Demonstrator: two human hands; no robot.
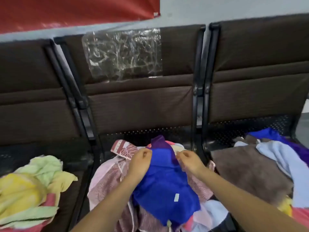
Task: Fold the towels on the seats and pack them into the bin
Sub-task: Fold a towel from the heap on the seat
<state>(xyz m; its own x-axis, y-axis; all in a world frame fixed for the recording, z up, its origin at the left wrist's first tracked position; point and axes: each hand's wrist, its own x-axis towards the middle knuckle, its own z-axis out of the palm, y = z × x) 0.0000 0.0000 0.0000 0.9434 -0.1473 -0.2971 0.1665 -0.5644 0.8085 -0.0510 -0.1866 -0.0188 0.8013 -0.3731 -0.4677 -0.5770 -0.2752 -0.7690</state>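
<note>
A bright blue towel with a small white tag lies on top of a heap of pink and patterned towels on the middle seat. My left hand pinches the blue towel's upper left edge. My right hand pinches its upper right edge. Behind the blue towel a purple cloth sticks up. No bin is in view.
Yellow and pale green towels are piled on the left seat. Brown, light blue and purple towels cover the right seat. Dark brown seat backs with black frame bars stand behind. A clear plastic sheet hangs on the middle backrest.
</note>
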